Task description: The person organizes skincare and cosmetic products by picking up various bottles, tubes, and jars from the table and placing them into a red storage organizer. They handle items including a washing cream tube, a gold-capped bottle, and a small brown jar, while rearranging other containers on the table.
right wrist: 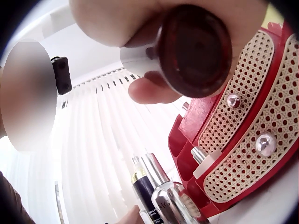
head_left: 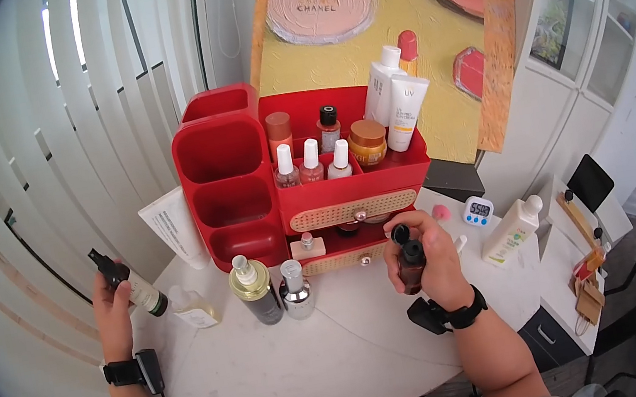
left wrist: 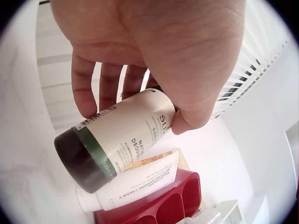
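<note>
My left hand (head_left: 113, 321) grips a deodorant bottle (left wrist: 126, 133) between thumb and fingers at the table's left side. It has a cream label, a green band and a dark base, and its black spray top (head_left: 108, 265) points up and left. My right hand (head_left: 440, 262) holds a small dark brown bottle (head_left: 412, 271) with a black top in front of the organizer's drawers. The right wrist view shows this bottle's round dark base (right wrist: 196, 51). Between the hands stand a gold-topped bottle (head_left: 257, 297), a silver-capped bottle (head_left: 296, 295) and a small clear bottle (head_left: 195, 310).
A red cosmetics organizer (head_left: 221, 147) stands at the back, holding nail polish bottles (head_left: 312, 166), a gold-lidded jar (head_left: 368, 140) and a UV tube (head_left: 408, 109). Its lower drawer (head_left: 345, 259) is pulled out. A white tube (head_left: 175, 226) leans on its left. Right are a timer (head_left: 477, 210) and a white bottle (head_left: 514, 231).
</note>
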